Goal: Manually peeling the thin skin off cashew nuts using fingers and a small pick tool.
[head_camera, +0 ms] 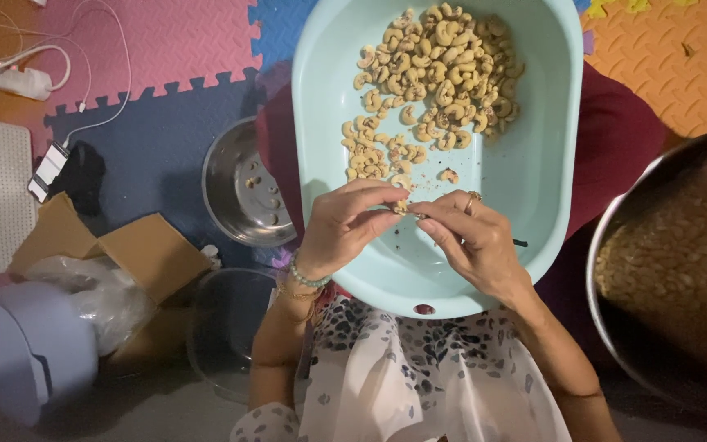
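A pale blue plastic basin point(533, 164) rests on my lap, with a heap of cashew nuts point(435, 74) in its far half. Over the basin's near part, my left hand point(345, 225) and my right hand point(468, 237) meet fingertip to fingertip. Both pinch one small cashew nut point(403, 206) between thumbs and forefingers. A bead bracelet circles the left wrist and a ring sits on a right finger.
A steel bowl point(243, 192) with a few nuts stands left of the basin. A large steel pot point(681, 262) full of nuts is at the right. A clear bowl point(222, 327), cardboard box point(137, 250), plastic bag, lilac container point(18, 348), phone and cables lie left on foam mats.
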